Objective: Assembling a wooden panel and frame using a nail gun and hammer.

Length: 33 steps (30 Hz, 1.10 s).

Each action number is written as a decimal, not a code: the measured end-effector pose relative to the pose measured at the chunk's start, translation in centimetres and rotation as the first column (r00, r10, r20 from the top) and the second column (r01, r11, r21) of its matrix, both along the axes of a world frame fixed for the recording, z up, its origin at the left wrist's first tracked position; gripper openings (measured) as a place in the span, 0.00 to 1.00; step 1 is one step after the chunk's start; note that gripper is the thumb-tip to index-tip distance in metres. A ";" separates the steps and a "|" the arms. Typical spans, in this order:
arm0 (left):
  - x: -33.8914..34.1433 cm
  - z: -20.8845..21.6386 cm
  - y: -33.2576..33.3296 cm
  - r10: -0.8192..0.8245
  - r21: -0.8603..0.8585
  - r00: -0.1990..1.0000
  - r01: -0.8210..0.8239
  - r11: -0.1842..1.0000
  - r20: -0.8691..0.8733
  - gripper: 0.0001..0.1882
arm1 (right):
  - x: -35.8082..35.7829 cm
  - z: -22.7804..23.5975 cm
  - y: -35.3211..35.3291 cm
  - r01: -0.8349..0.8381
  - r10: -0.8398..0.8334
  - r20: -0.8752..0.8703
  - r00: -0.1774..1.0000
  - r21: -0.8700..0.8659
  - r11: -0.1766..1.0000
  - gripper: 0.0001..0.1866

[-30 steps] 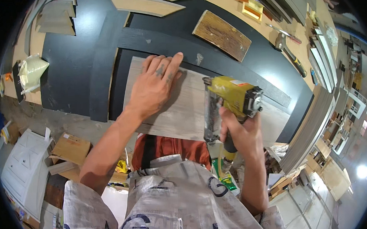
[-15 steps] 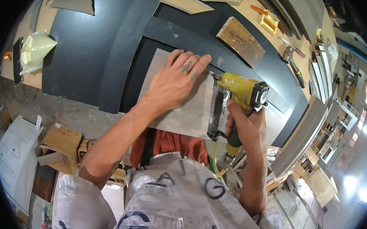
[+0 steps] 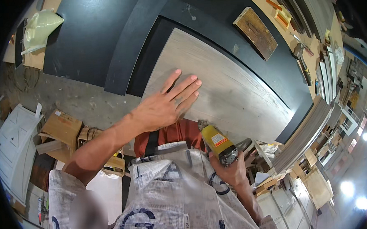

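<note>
My left hand (image 3: pixel 166 105) lies flat with fingers spread on a pale grey wood-grain panel (image 3: pixel 232 90), near its front edge. The panel rests on a large black work surface (image 3: pixel 90 40). My right hand (image 3: pixel 229 170) grips a yellow power nailer (image 3: pixel 216 142) close to my body, below the panel's front edge, its nose pointing up toward the panel. I wear a printed apron over red clothing.
A worn wooden block (image 3: pixel 256 32) lies on the black surface at the back. A hammer (image 3: pixel 302 61) and small yellow parts (image 3: pixel 282 14) sit on the bench to the right. Cardboard boxes (image 3: pixel 60 130) and a white cabinet (image 3: pixel 11 142) stand on the floor at left. Stacked boards (image 3: pixel 306 132) lie to the right.
My right hand has pulled the yellow nailer off the panel and down toward my body. My left hand stays flat on the panel, which now looks larger in view.
</note>
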<state>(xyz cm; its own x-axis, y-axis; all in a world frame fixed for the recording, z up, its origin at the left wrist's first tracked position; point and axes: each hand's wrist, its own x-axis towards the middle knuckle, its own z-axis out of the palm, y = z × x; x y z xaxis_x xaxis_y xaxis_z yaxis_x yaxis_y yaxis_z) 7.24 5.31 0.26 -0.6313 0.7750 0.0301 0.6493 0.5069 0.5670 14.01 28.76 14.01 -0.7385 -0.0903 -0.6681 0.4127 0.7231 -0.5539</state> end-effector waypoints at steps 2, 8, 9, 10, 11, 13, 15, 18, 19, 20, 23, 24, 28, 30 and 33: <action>0.1 0.0 0.0 -0.038 -0.066 0.999 0.037 0.997 -0.020 0.37 | 0.0 0.0 -0.4 0.004 -0.005 0.045 0.999 0.017 1.000 0.15; -0.6 -0.1 1.1 -0.015 0.027 0.998 0.017 0.999 -0.063 0.30 | -0.5 0.8 0.1 0.151 -0.169 0.194 0.966 0.105 0.983 0.17; -1.0 0.2 1.4 -0.024 0.023 0.999 0.025 0.999 -0.041 0.30 | -0.9 1.5 -0.1 0.169 -0.190 0.157 0.969 0.139 0.976 0.17; -1.2 0.7 1.5 -0.035 0.026 0.999 0.036 0.999 -0.024 0.30 | -1.4 2.4 -0.8 0.208 -0.241 0.247 0.938 0.152 0.966 0.20; -1.2 0.7 1.4 -0.033 0.010 0.999 0.033 0.999 -0.006 0.30 | -2.0 2.6 -1.1 0.251 -0.297 0.311 0.903 0.178 0.951 0.24; -1.1 0.7 1.3 -0.030 -0.020 0.999 0.029 0.999 -0.017 0.32 | 0.4 0.7 -0.2 0.116 -0.132 0.091 0.987 0.157 0.981 0.34; -0.8 2.8 -0.1 -0.010 -0.023 0.997 0.012 1.000 0.079 0.38 | 3.8 -2.2 0.4 -0.031 0.062 -0.218 0.974 0.143 0.989 0.39; 0.3 0.1 0.5 -0.007 0.032 0.999 0.005 0.999 0.052 0.41 | 0.3 0.0 -0.7 0.037 -0.054 0.166 0.985 0.103 0.994 0.30; 0.2 0.0 0.7 0.008 0.027 1.000 -0.008 1.000 -0.016 0.41 | 0.5 0.0 -0.5 0.007 -0.020 0.179 0.984 0.077 0.997 0.31; 0.1 0.9 0.9 0.004 0.039 0.999 -0.002 0.999 -0.046 0.41 | 0.8 -0.3 -0.5 -0.028 0.018 0.199 0.980 0.046 0.999 0.31; 2.4 4.1 0.6 0.147 -0.010 0.981 -0.147 0.989 0.124 0.35 | 2.8 -1.8 0.5 -0.023 0.023 0.008 1.000 -0.047 0.999 0.32; 4.6 4.3 -0.3 0.425 -0.012 0.886 -0.431 0.902 0.184 0.31 | 2.5 -1.5 0.9 -0.062 0.060 -0.029 0.998 -0.065 0.996 0.33; 9.5 5.4 2.6 0.919 -0.055 0.046 -0.996 0.073 0.392 0.24 | 0.9 1.0 3.4 0.000 -0.018 0.185 0.983 0.093 0.996 0.27; 8.4 4.6 5.2 0.761 -0.149 -0.193 -0.981 -0.128 0.619 0.30 | 0.4 -0.3 4.9 0.159 -0.159 -0.004 0.987 -0.003 0.987 0.18; 8.2 -0.5 7.4 0.476 -0.127 -0.240 -0.958 -0.257 0.846 0.22 | -3.5 3.1 3.7 0.184 -0.202 0.220 0.954 0.098 0.978 0.17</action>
